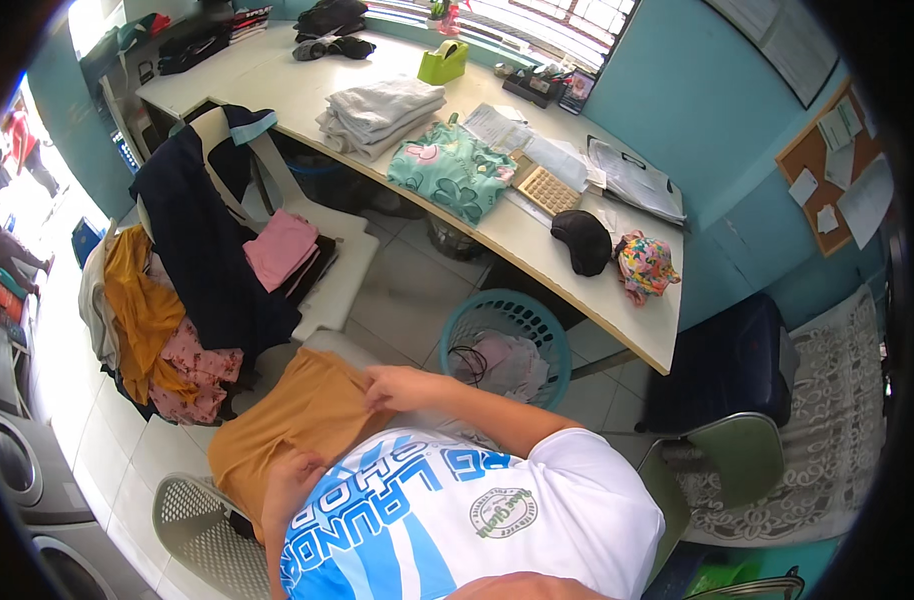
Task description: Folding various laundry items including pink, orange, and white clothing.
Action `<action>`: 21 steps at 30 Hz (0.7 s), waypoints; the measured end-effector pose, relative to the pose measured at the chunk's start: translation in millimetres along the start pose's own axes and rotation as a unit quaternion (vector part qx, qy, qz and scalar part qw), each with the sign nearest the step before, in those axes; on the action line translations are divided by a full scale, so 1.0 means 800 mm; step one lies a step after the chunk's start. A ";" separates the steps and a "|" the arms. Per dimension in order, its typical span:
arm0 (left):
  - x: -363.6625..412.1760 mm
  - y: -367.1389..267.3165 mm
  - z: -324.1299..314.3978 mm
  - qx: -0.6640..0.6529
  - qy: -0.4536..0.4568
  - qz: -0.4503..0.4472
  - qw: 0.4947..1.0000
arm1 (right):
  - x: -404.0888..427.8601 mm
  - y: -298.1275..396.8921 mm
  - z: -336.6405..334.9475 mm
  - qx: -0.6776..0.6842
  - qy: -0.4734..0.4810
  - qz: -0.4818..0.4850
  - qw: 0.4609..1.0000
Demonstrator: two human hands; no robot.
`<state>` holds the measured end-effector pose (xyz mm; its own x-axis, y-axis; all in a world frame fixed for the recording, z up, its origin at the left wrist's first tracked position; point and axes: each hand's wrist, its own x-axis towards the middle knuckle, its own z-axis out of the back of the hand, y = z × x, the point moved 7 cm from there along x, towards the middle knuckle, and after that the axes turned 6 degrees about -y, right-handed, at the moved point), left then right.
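An orange-brown cloth garment [277,420] lies spread before me, partly over my lap. My right hand [397,388] pinches its upper right edge. Nearer my body, my left hand [298,472] has its fingers closed on the garment's lower edge; the fingertips are partly hidden. To the left, a white plastic chair [352,247] carries dark navy cloth [201,247] over its back and a folded pink cloth [280,247] on its seat. Mustard cloth [138,277] and floral pink cloth [194,367] hang in a pile beside it.
A white table [614,322] holds folded white cloths [382,112], a green patterned cloth [449,169], a calculator [548,189], a black cap-like item [581,242] and papers. Below stands a teal laundry basket [505,300]. A beige basket [194,517] is at lower left, near front-loading machines [21,465].
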<state>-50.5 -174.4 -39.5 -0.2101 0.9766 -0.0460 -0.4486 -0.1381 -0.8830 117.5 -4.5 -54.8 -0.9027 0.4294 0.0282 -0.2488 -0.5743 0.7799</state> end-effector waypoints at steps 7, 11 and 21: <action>-0.037 0.077 0.055 0.080 -0.177 0.012 0.981 | 0.049 0.016 -0.016 -0.081 -0.046 0.045 0.995; -0.067 0.109 0.080 0.386 -0.251 0.091 0.883 | 0.092 0.005 -0.081 -0.097 -0.053 0.129 0.985; -0.086 0.172 0.105 0.330 -0.360 0.132 0.862 | 0.093 -0.022 -0.096 -0.274 0.023 0.004 0.961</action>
<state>-171.1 -274.8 -118.5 -0.7592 0.5734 0.3079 -0.6495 -0.6360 -0.4168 28.1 -16.2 -114.8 -0.9171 0.3987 -0.0052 -0.3776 -0.8641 0.3328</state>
